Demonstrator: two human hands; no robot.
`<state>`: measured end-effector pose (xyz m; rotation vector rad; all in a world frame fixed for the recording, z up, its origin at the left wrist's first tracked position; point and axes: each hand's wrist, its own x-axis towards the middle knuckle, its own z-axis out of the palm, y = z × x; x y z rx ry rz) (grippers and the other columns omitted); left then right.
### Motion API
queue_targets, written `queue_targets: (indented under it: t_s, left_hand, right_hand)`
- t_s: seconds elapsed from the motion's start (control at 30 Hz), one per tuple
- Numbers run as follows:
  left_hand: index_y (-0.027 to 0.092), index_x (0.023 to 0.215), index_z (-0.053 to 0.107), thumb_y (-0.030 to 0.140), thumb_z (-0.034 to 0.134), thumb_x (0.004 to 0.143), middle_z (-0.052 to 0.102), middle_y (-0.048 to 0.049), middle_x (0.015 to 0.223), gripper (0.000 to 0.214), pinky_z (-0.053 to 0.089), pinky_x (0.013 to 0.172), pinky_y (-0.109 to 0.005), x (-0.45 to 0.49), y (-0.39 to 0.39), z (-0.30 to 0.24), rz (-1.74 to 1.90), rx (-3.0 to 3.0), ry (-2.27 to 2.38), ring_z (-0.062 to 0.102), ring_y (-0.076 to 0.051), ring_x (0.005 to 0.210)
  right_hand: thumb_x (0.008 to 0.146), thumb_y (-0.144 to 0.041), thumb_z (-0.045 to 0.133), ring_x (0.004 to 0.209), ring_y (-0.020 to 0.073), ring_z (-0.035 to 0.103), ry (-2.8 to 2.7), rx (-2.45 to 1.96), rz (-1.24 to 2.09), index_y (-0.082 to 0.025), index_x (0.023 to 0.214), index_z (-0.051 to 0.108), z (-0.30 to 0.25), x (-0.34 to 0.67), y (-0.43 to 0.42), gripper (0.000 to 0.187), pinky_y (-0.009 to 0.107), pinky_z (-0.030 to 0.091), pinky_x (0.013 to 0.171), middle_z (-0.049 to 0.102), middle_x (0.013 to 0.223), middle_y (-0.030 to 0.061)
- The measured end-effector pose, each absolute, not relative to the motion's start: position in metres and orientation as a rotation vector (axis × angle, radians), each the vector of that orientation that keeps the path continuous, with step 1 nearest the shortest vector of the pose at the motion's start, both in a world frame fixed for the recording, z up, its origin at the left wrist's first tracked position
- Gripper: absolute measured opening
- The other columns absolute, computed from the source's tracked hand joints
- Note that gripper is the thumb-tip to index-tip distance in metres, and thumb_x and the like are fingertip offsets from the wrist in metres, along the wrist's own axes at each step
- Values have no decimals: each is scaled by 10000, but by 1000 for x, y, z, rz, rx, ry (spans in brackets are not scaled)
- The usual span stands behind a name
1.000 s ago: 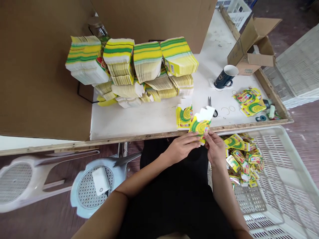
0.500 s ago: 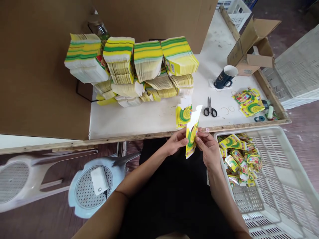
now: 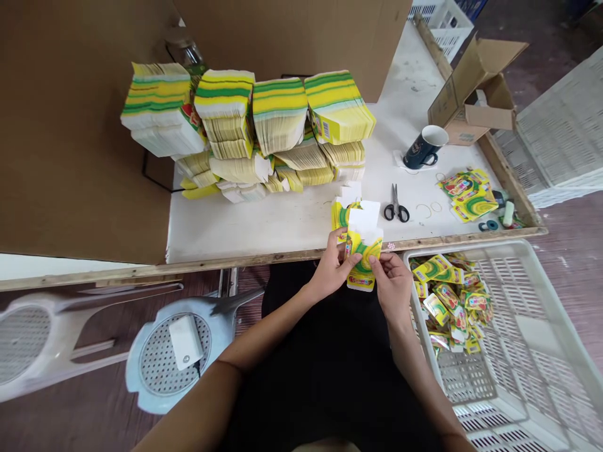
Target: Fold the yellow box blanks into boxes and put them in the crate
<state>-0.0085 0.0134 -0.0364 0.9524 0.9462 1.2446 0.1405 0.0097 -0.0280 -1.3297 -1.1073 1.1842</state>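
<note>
Between my two hands is a yellow and green printed carton [image 3: 370, 251] with white flaps at its top, its broad printed face turned up toward me. My left hand [image 3: 333, 269] grips its left edge, thumb on the front. On the right edge, my right hand [image 3: 392, 281] pinches it with thumb and fingers. Just behind it, partly covered, more flat yellow cartons [image 3: 340, 213] lie on the table [image 3: 226, 229]. Beyond them stand bundled stacks of the same cartons [image 3: 280, 116], piled in rows. A pair of black-handled scissors [image 3: 396, 207] lies to the right.
A dark mug [image 3: 426, 147], loose cartons [image 3: 471, 194] and an open cardboard box [image 3: 475, 100] are on the table's right side. Below, a white plastic crate [image 3: 532, 270] holds many small yellow packs [image 3: 452, 301]. A blue stool [image 3: 160, 389] bearing a white device [image 3: 186, 342] stands left.
The carton has turned from nearly edge-on to showing its broad face. Both hands have stayed on it at the table's front edge.
</note>
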Motion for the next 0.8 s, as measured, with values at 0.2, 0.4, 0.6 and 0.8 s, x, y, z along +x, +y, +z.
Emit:
queue_targets:
  t_s: [0.2,0.4,0.6,0.8]
  left_hand:
    - [258,1516,329,425,748,899,719,-115,1189,764,581,815,-325,-23,10,-29,1142,1080,884,741,-200,904]
    - [235,1330,542,403,796,856,705,-67,1065,563,564,828,-309,-31,10,-26,1061,1058,778,708,-191,898]
    - [209,1154,579,416,852,795,688,-50,1003,496,552,800,-305,-27,5,-32,1014,982,754,688,-185,854]
    - [267,1432,451,396,846,809,730,-78,1062,749,575,807,-327,-28,4,-31,969,937,710,735,-215,886]
  right_hand:
    - [861,-394,790,755,138,632,-1331,-1233,1206,-269,1397,557,-27,155,17,597,277,534,698,725,1035,24]
    - [896,-401,747,756,161,614,-1435,-1189,1264,-272,1259,699,-17,165,20,389,288,521,676,694,913,13]
    - [872,-456,760,700,178,644,-1423,-1242,1264,-240,928,790,-8,170,19,225,289,535,602,736,824,38]
    - [892,-467,731,601,155,587,-1481,-1289,1203,-228,875,801,-9,174,18,250,283,499,543,732,760,32]
